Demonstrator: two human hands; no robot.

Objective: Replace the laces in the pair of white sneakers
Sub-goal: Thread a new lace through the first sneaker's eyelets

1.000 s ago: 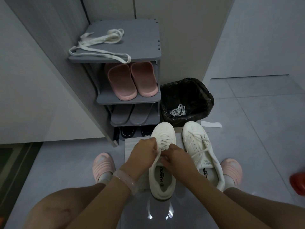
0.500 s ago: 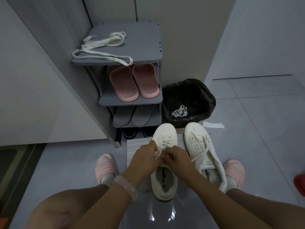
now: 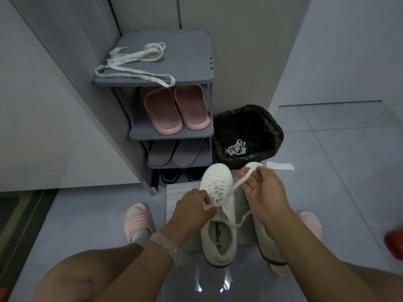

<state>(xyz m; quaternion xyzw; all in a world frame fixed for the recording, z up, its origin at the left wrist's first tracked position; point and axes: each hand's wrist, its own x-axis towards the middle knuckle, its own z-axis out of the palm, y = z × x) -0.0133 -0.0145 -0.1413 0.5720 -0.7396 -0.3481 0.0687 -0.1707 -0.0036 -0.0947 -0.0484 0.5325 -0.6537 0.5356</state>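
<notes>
Two white sneakers stand on the floor between my feet. The left sneaker [image 3: 218,223] is laced with a white lace [image 3: 236,184]. My left hand [image 3: 193,207] pinches the lace at the eyelets near the tongue. My right hand [image 3: 265,189] is raised to the right and grips the lace's free end, which runs taut from the shoe up to the fingers. The right sneaker [image 3: 265,243] is mostly hidden behind my right hand and forearm; only its toe and heel show. A spare white lace [image 3: 133,64] lies on top of the grey shoe rack [image 3: 189,62].
The rack holds pink slippers [image 3: 174,110], grey slippers and dark shoes below. A black-lined bin [image 3: 248,131] with a discarded lace [image 3: 236,148] stands right of the rack. A pale mat [image 3: 174,192] lies under the sneakers. A red object [image 3: 394,245] sits at the right edge.
My right hand has lifted up and to the right, pulling the lace end out taut from the left sneaker. My left hand stays at the eyelets.
</notes>
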